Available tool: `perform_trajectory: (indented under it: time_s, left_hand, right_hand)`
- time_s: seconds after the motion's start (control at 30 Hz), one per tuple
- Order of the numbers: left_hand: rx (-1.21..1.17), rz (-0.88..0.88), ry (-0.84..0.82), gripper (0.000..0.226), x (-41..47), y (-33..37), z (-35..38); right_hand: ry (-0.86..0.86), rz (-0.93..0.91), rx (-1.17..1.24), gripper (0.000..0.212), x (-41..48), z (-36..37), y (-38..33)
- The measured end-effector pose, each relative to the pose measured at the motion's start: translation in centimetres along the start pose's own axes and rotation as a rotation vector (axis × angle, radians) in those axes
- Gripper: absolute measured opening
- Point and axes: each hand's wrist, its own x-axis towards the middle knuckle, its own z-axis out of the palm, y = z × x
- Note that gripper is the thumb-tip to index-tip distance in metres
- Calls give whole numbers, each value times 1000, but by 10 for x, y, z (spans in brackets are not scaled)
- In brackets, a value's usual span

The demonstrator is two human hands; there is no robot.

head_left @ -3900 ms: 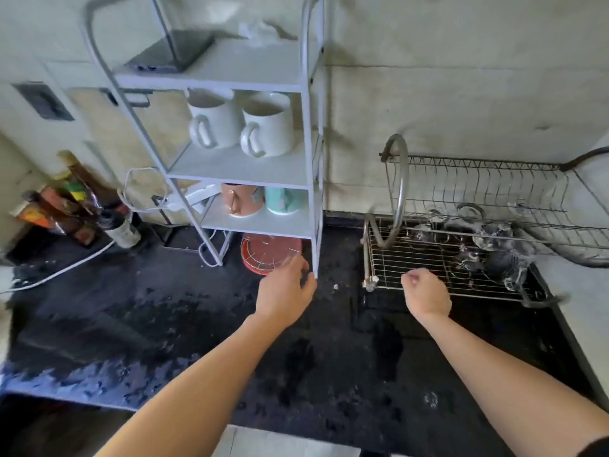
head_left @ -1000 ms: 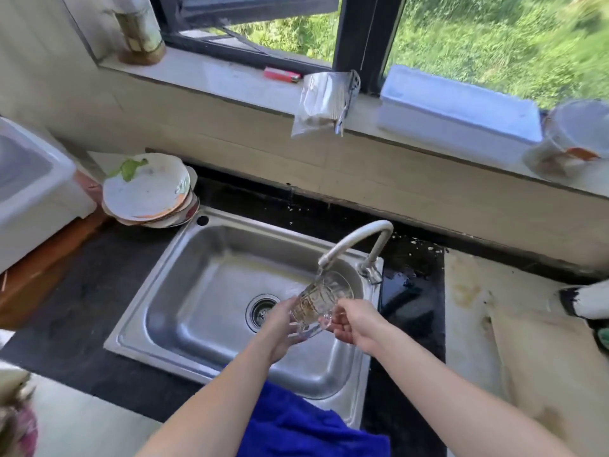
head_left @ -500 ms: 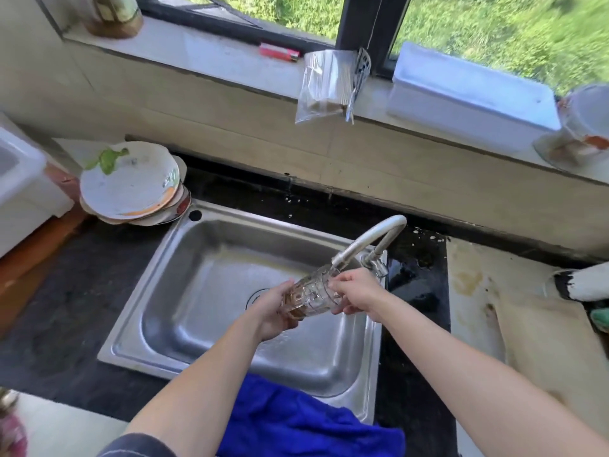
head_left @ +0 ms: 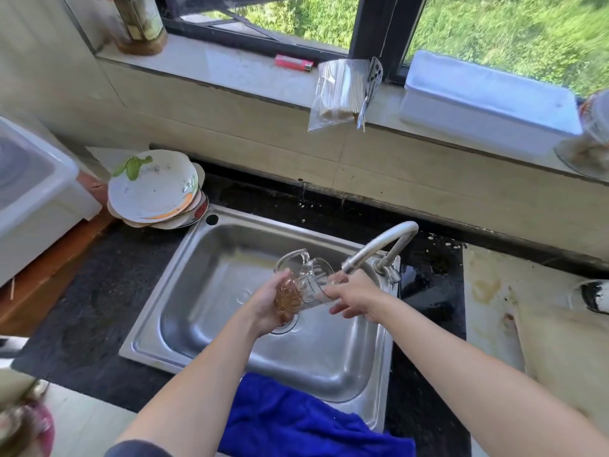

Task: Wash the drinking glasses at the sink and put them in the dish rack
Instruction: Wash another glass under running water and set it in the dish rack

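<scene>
A clear glass mug with a handle (head_left: 304,282) lies tilted on its side over the steel sink (head_left: 211,258), just left of the faucet spout (head_left: 379,249). My left hand (head_left: 268,308) cups its base from below. My right hand (head_left: 354,296) grips the rim end, fingers at the mouth, right under the spout. The handle points up and to the left. I cannot tell whether water is running. The dish rack is out of view.
A stack of dirty plates (head_left: 155,189) sits at the sink's back left corner. A blue cloth (head_left: 296,420) hangs over the sink's front edge. A white box (head_left: 29,199) stands at the left. A worn board (head_left: 560,341) lies on the right counter. Bags and a lighter rest on the sill.
I left the dish rack for the sink some seconds ago. In the last second the mug has turned from mouth-up to lying sideways under the spout, both hands still on it.
</scene>
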Motion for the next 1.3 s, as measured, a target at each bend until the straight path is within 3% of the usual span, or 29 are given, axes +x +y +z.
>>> perform_trajectory:
  time_s: [0.1,0.23,0.3,0.4,0.5,0.63,0.8,0.9,0.97,1.07,1.3]
  left_hand:
    - [-17,-34,-43,33,-3,2,5]
    - [-164,33,-51,26,-4,3,11]
    - [-104,18,-48,25,-5,2,13]
    - [28,-55,-85,30,-5,3,12]
    - [-21,-65,-120,34,-6,4,10]
    - [-155,35,-60,34,-6,-1,8]
    - [-2,-36,-2,47,-5,-2,4]
    - [176,-87,8,58,-3,-3,4]
    - [109,-82,-18,58,-3,-4,4]
    - [-82,-24,-40,40,-7,-3,6]
    - [108,-149,-102,48,-13,-2,10]
  right_hand:
    - [125,-119,5,20,1,-5,-6]
    - [55,-60,37,13,-5,-3,-3]
    - [65,-79,-101,12,-3,-5,0]
    - [239,-219,-276,21,0,-11,-1]
    - [221,-259,-178,12,-1,-10,-3]
    - [148,-145,-57,15,-5,-6,-4]
    - [137,-116,-269,21,-8,-13,-10]
    - [115,-153,-96,10,-5,-11,-12]
    - [69,-145,-24,5,-6,-8,-9]
    - [21,-58,18,12,-10,-6,-2]
    - [75,-136,-94,20,-6,-18,-5]
